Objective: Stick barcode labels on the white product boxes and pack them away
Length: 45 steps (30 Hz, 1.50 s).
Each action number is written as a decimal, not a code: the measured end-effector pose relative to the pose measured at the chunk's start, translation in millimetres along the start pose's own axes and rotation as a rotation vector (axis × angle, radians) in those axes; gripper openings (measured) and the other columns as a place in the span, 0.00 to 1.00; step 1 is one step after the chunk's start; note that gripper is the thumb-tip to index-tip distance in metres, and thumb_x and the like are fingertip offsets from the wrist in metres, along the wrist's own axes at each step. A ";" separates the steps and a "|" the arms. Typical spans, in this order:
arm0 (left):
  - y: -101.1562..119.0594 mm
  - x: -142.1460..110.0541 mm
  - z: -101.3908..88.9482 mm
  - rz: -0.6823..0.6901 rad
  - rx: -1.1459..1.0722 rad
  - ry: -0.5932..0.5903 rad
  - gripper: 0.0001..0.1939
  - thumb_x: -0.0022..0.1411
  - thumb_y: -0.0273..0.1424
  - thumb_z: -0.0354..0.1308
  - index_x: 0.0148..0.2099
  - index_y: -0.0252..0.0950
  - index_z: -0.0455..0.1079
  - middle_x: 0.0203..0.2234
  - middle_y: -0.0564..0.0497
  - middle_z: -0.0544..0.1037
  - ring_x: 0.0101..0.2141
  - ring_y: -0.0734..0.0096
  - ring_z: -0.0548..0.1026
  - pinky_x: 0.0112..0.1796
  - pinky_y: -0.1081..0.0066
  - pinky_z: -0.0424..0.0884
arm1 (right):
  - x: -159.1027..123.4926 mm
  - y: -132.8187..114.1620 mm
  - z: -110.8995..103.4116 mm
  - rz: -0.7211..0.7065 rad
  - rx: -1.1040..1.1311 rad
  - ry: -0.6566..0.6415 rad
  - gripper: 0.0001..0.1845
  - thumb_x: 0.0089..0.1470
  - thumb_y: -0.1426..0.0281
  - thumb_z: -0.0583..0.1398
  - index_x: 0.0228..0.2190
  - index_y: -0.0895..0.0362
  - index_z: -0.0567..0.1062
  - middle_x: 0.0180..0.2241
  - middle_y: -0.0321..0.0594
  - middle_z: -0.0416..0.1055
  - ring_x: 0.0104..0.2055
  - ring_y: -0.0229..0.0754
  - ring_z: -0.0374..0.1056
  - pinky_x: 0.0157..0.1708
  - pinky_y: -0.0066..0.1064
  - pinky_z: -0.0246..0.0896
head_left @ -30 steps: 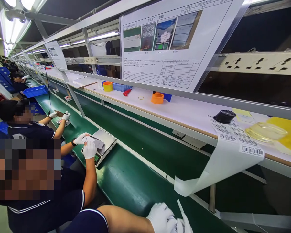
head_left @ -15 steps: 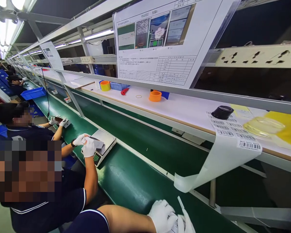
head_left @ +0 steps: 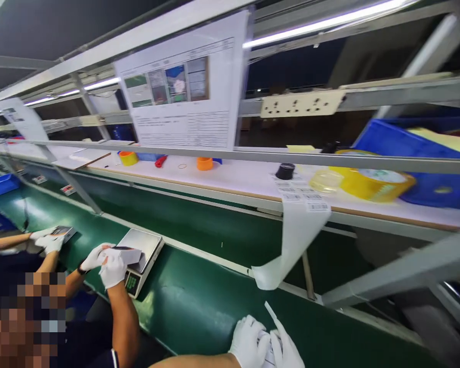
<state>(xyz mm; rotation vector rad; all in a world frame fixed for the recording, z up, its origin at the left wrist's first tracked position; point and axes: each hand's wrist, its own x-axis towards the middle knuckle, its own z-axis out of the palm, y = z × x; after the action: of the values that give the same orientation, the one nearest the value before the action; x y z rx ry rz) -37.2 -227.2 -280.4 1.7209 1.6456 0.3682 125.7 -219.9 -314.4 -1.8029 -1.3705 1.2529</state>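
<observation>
My left hand (head_left: 248, 341) in a white glove is at the bottom of the view, its fingers curled round a small white box with dark print (head_left: 269, 353). Gloved as well, my right hand (head_left: 287, 348) presses its fingers against the box's other side. A thin white strip (head_left: 270, 311) sticks up by the tip of my right index finger. Most of the box is hidden under the gloves and cut off by the frame's lower edge. Above my hands, a curling sheet of barcode labels (head_left: 296, 230) hangs off the shelf.
A green belt (head_left: 191, 291) runs beneath my hands. To the left, a co-worker's gloved hands (head_left: 111, 263) hold a white box over a weighing scale (head_left: 147, 250). The shelf (head_left: 233, 176) bears tape rolls, a black round object (head_left: 285, 171) and a blue bin (head_left: 440, 168).
The view has turned right, bringing the blue bin and yellow tape into sight. My hands stay together at the box. The co-worker's hands remain by the scale.
</observation>
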 end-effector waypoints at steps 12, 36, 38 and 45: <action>1.2 22.7 1.5 0.168 -0.077 0.074 0.18 0.74 0.38 0.46 0.51 0.36 0.75 0.46 0.40 0.77 0.49 0.55 0.75 0.55 0.53 0.72 | 11.5 -28.1 -16.5 0.215 0.874 0.194 0.33 0.42 0.45 0.70 0.42 0.56 0.81 0.34 0.41 0.76 0.38 0.44 0.70 0.41 0.36 0.66; 9.5 10.7 -109.8 0.443 0.255 -0.019 0.22 0.71 0.41 0.56 0.63 0.40 0.72 0.61 0.42 0.74 0.66 0.50 0.66 0.67 0.49 0.63 | 9.5 -1.8 -52.8 0.438 1.336 0.105 0.14 0.53 0.63 0.68 0.39 0.58 0.79 0.32 0.39 0.76 0.39 0.41 0.75 0.48 0.33 0.72; 3.3 7.3 -155.7 0.434 0.468 0.011 0.26 0.69 0.42 0.60 0.66 0.42 0.69 0.65 0.43 0.71 0.69 0.47 0.61 0.69 0.46 0.57 | 5.2 1.5 -60.2 0.477 1.378 0.103 0.11 0.57 0.65 0.66 0.39 0.58 0.79 0.32 0.40 0.76 0.39 0.41 0.75 0.50 0.35 0.73; -80.7 -3.2 -245.9 -0.045 1.085 -0.153 0.48 0.52 0.24 0.63 0.75 0.37 0.56 0.67 0.34 0.67 0.65 0.36 0.64 0.63 0.42 0.59 | 0.7 9.8 -64.5 0.501 1.394 0.074 0.10 0.61 0.64 0.65 0.41 0.57 0.78 0.32 0.40 0.74 0.40 0.40 0.74 0.53 0.35 0.73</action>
<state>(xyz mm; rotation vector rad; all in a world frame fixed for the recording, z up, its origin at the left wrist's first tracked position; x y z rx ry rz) -257.1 -163.2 -159.9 2.3417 1.8910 -0.8208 188.1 -215.6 -296.0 -1.0773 0.1951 1.6815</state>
